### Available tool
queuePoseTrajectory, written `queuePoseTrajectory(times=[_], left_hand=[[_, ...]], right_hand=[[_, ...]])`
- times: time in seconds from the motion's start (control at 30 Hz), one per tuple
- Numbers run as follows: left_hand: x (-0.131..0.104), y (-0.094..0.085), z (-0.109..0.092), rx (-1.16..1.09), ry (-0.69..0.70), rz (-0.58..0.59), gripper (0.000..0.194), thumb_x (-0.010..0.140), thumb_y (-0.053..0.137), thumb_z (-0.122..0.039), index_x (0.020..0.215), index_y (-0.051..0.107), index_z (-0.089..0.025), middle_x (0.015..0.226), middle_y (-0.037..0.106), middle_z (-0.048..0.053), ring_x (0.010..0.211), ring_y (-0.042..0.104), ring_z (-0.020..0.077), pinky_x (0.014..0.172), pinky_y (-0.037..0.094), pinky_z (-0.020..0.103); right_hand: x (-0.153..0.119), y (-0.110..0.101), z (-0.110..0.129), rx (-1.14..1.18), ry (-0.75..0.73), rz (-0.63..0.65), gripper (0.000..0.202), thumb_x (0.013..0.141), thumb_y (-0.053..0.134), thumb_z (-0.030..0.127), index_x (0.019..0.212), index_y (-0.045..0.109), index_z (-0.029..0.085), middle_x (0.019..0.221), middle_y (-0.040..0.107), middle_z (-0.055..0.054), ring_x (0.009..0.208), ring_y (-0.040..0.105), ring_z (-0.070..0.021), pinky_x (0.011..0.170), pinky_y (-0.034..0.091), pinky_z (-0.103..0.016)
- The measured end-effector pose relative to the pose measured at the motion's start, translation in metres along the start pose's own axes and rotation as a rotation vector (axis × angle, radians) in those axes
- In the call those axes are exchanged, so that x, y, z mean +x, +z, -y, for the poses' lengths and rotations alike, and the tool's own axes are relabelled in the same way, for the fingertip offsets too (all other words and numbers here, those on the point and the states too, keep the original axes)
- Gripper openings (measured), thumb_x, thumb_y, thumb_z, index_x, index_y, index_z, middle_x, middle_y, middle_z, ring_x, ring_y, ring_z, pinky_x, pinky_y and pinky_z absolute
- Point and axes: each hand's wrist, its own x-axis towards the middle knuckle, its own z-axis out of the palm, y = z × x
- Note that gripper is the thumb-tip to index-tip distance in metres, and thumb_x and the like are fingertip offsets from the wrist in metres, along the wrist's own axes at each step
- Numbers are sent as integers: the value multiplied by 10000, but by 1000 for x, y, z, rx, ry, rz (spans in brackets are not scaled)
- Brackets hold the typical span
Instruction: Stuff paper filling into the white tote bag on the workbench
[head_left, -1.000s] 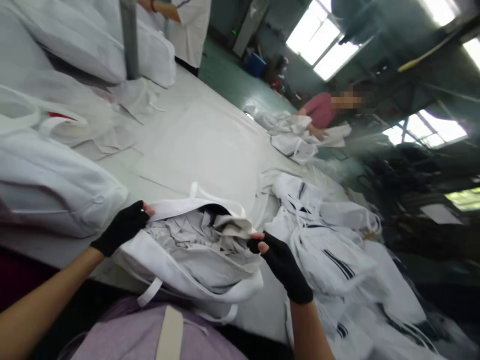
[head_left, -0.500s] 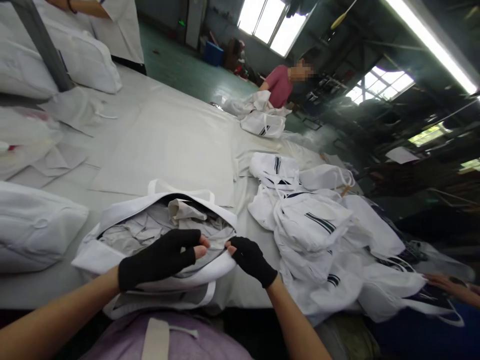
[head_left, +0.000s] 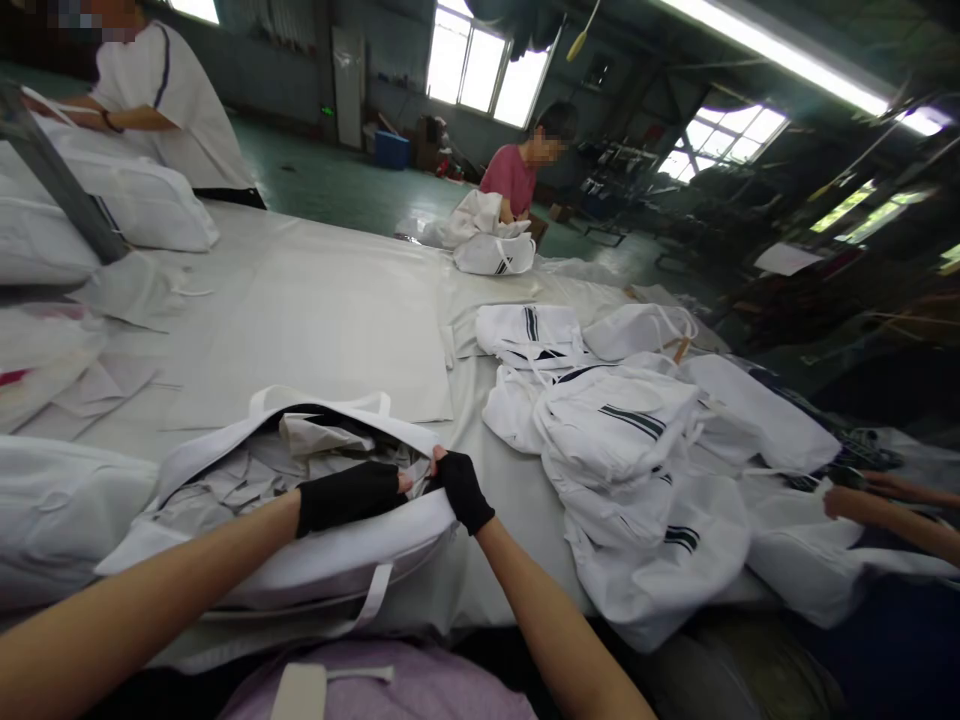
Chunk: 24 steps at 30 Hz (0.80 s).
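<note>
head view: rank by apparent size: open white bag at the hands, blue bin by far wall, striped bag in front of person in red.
1. Open white bag, though nearest the camera.
2. Striped bag.
3. Blue bin, farthest away.

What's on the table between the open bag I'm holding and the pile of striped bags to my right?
Head view: only bare table separates the open bag from the striped bags.

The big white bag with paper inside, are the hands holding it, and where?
Yes. Both hands, left hand and right hand, grip the white bag at the near corner of its open rim, fingers pinching the edge.
</note>
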Motion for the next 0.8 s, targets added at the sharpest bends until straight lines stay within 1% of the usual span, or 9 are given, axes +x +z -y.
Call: queuePoseTrajectory(times=[0.1,0.17,0.23,0.3,0.37,0.5,0.53,0.7,0.8], left_hand=[[9,5,-10,-296,-114,78,387,882,523,-472,1083,582,-146,1098,636,82,1038,575,217,903,469,295],[14,12,-17,-405,-127,93,461,837,608,-433,1201,553,-156,1296,552,87,1248,457,234,1088,334,325],[19,20,-20,-460,-123,94,554,804,653,-396,1287,499,-171,1425,440,80,1355,334,226,1168,194,344],[23,29,-20,-528,-152,80,645,776,679,-371,1339,431,-177,1461,391,84,1357,333,219,1176,180,358],[25,38,-15,-587,-177,32,665,766,675,-352,1340,391,-167,1433,416,106,1308,398,223,1151,244,381],[26,51,1,-390,-116,-221,466,745,662,-369,1114,486,-145,1276,532,131,1218,455,270,1091,309,437],[25,52,4,-344,-97,-249,435,752,655,-383,1079,494,-145,1256,540,131,1212,453,275,1087,307,444],[23,48,5,-407,-78,-84,493,820,599,-461,1220,485,-196,1321,516,81,1286,401,231,1142,228,408],[26,45,5,-360,-78,19,549,843,532,-536,1285,475,-214,1247,581,76,1232,466,231,1128,259,431]], right_hand=[[4,-1,-7,75,20,-37,535,897,362,590,590,508,177,523,480,1,520,462,-121,525,378,-251],[6,-2,-11,97,18,-62,529,891,386,583,577,507,175,519,472,6,521,454,-118,531,374,-250],[9,-3,-14,104,10,-84,523,893,392,574,575,502,174,520,473,8,527,454,-116,543,373,-251],[12,-4,-18,95,0,-91,516,893,399,567,571,493,174,521,476,9,529,454,-116,543,364,-252],[16,-3,-20,69,-8,-81,516,892,413,560,562,495,172,516,481,7,524,455,-118,535,350,-255],[23,1,-18,3,-16,-33,512,904,425,519,557,545,162,504,511,2,518,482,-119,555,350,-261],[24,2,-16,-10,-17,-20,509,908,424,507,556,551,161,503,517,2,518,489,-118,562,353,-260],[28,4,-11,-51,-9,43,501,911,429,486,551,551,159,504,521,8,513,486,-109,559,357,-249],[30,5,-13,-69,4,76,513,908,428,504,549,552,160,493,506,10,508,474,-109,551,354,-246]])
